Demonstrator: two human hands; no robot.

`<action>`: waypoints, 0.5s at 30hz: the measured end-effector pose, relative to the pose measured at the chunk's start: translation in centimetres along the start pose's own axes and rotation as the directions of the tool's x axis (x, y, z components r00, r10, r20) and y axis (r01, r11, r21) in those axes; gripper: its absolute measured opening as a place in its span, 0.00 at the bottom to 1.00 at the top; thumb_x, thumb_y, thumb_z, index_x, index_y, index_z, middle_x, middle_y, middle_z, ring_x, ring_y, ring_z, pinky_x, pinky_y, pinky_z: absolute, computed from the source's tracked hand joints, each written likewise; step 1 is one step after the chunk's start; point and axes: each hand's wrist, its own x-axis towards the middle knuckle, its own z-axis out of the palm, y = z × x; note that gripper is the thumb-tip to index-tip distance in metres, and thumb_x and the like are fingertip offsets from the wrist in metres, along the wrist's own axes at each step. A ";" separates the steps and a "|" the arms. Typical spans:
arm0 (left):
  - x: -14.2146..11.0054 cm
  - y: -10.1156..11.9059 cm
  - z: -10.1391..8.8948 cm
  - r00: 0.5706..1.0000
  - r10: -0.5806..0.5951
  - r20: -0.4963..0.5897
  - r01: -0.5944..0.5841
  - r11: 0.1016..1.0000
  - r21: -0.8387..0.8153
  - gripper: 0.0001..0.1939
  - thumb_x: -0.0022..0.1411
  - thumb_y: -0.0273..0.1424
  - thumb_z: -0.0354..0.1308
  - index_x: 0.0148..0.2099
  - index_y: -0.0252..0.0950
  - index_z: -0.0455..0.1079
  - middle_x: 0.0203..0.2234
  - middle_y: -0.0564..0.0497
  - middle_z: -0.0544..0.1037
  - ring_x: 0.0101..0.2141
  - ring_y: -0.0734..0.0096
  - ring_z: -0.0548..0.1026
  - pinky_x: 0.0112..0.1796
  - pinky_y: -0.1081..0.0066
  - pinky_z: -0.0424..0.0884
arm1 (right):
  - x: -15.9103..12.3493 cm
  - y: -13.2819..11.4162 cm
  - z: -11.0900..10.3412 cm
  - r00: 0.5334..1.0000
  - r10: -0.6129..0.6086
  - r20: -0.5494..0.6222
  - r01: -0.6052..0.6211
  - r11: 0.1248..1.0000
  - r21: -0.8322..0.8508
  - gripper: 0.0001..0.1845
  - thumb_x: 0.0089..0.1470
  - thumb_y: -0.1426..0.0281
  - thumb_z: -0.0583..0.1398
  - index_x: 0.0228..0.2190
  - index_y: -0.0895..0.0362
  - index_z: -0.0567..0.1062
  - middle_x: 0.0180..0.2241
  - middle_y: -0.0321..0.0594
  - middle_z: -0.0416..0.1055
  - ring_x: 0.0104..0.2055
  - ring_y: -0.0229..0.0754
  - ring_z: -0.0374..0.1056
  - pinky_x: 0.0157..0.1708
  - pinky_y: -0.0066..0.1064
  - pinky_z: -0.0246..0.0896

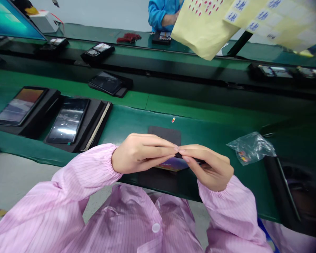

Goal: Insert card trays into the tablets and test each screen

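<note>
My left hand (140,153) and my right hand (209,167) meet over the green bench mat (126,124), fingertips almost touching. Between them they grip a dark-edged smartphone with a lit screen (172,164), which shows below the fingers. Much of the phone is hidden by my hands. A dark pad (164,135) lies just beyond my fingers. A tiny coloured label (173,119) rests on the mat farther out. Both cuffs of my pink striped smock (100,165) are gathered at the wrists.
Phones sit in black trays (52,114) on my left, and a clear plastic bag (250,148) lies on my right. More phones line the dark conveyor (147,73). A yellow paper sheet (204,28) hangs overhead. Beyond, a co-worker's blue sleeve (156,14) shows.
</note>
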 end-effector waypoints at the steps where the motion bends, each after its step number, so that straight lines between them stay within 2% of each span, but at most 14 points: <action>1: 0.0 0.0 0.0 1.000 0.006 0.009 -0.006 1.000 -0.011 0.09 0.62 0.24 0.58 0.44 0.34 0.76 0.40 0.47 0.83 0.40 0.72 0.81 0.43 0.79 0.77 | 0.1 0.0 0.0 1.000 -0.019 0.002 0.019 1.000 -0.003 0.18 0.53 0.82 0.60 0.43 0.52 0.77 0.34 0.40 0.80 0.36 0.39 0.77 0.35 0.28 0.75; 6: -0.3 0.0 0.1 1.000 0.023 0.011 -0.024 0.997 0.078 0.10 0.63 0.24 0.57 0.45 0.35 0.75 0.41 0.47 0.82 0.41 0.73 0.81 0.43 0.79 0.77 | 0.2 0.4 -0.1 0.991 -0.137 -0.001 0.137 0.988 -0.074 0.22 0.53 0.82 0.60 0.47 0.51 0.76 0.33 0.39 0.80 0.36 0.40 0.78 0.36 0.29 0.76; 9: -0.3 0.0 0.2 0.998 0.056 0.014 -0.057 0.992 0.110 0.10 0.63 0.24 0.58 0.46 0.34 0.75 0.42 0.45 0.82 0.42 0.72 0.81 0.44 0.78 0.77 | -0.1 0.6 -0.2 0.988 -0.154 0.019 0.155 0.980 -0.129 0.22 0.54 0.81 0.60 0.47 0.50 0.76 0.34 0.38 0.80 0.37 0.41 0.78 0.37 0.30 0.77; 12: -0.1 0.3 0.4 0.999 -0.035 -0.038 0.035 0.999 -0.013 0.09 0.61 0.22 0.60 0.43 0.32 0.77 0.40 0.43 0.83 0.40 0.72 0.81 0.43 0.79 0.77 | -0.4 0.0 -0.4 0.999 -0.037 0.003 0.037 0.997 -0.067 0.18 0.54 0.82 0.60 0.43 0.51 0.77 0.36 0.38 0.80 0.38 0.40 0.77 0.38 0.30 0.76; 15: 0.1 0.8 0.6 0.974 -0.215 -0.070 0.198 0.961 -0.191 0.07 0.60 0.22 0.60 0.40 0.32 0.78 0.37 0.44 0.83 0.37 0.73 0.82 0.41 0.80 0.77 | -0.1 -1.2 -0.6 0.975 0.223 0.007 -0.222 0.974 -0.040 0.11 0.55 0.79 0.61 0.38 0.53 0.78 0.35 0.36 0.80 0.37 0.37 0.77 0.37 0.25 0.74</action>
